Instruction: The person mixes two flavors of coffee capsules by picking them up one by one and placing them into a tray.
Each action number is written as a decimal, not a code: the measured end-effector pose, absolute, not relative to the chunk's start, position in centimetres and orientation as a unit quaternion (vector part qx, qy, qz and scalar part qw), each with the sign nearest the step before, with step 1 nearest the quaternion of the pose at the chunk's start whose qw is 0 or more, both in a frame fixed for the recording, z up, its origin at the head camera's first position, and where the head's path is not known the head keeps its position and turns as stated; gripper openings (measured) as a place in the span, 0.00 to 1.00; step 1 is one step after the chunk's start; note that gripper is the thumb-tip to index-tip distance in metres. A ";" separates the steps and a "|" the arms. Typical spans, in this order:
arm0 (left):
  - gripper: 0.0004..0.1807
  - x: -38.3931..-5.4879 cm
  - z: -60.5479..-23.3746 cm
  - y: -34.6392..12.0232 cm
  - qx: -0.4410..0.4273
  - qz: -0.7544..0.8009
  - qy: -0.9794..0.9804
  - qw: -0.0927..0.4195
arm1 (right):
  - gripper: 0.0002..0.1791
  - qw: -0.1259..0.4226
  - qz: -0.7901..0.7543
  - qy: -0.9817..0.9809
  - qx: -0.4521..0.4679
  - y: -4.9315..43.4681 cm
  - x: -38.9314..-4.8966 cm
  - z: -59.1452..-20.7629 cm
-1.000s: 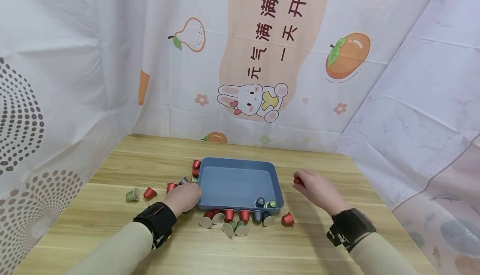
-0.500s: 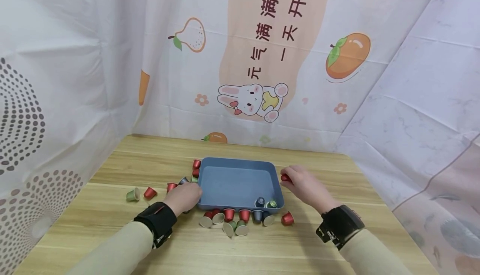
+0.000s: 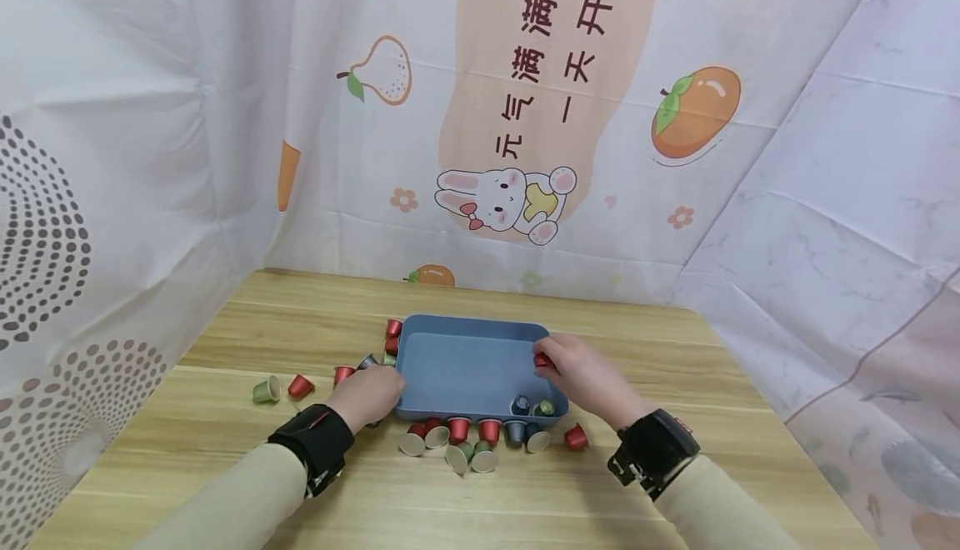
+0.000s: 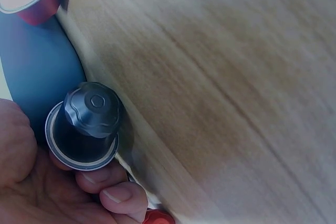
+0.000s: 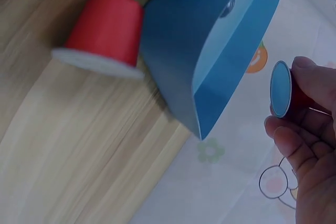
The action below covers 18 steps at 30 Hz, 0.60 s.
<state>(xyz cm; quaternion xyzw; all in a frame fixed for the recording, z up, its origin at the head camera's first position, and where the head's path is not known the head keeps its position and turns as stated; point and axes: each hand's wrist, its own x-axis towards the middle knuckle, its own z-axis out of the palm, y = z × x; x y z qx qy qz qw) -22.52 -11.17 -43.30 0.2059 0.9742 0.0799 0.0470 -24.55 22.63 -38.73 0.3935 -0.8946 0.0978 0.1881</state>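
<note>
My right hand [image 3: 588,371] pinches a red coffee capsule [image 3: 542,360] above the right rim of the blue tray [image 3: 472,415]; its foil face [image 5: 281,88] shows between thumb and fingers in the right wrist view. A dark capsule [image 3: 520,404] and a green capsule [image 3: 543,408] sit in the tray's front right corner. My left hand [image 3: 367,396] stays low at the tray's left side, its fingers curled. A black capsule [image 4: 92,109] overlaps those fingers in the left wrist view, its rim right at them; I cannot tell whether they grip it.
Several red, green and dark capsules lie along the tray's front, including a green one [image 3: 483,456]. A lone red capsule [image 3: 576,437] lies off the front right corner. More lie left of the tray, such as a red [image 3: 300,387] and a green capsule [image 3: 266,390].
My right hand has moved left with the red capsule, from right of the tray to over its right rim. My left hand has stayed in place.
</note>
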 end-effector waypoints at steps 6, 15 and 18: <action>0.12 -22.6 -43.3 -11.2 0.211 0.071 0.974 0.044 | 0.12 0.176 0.107 -0.883 0.421 21.5 -24.5 -39.1; 0.12 -22.6 -43.6 -11.3 0.218 0.065 0.973 0.035 | 0.10 0.129 0.121 -0.892 0.416 19.7 -24.2 -39.3; 0.12 -22.7 -43.6 -11.3 0.216 0.067 0.973 0.035 | 0.10 0.127 0.122 -0.889 0.422 19.2 -24.1 -39.4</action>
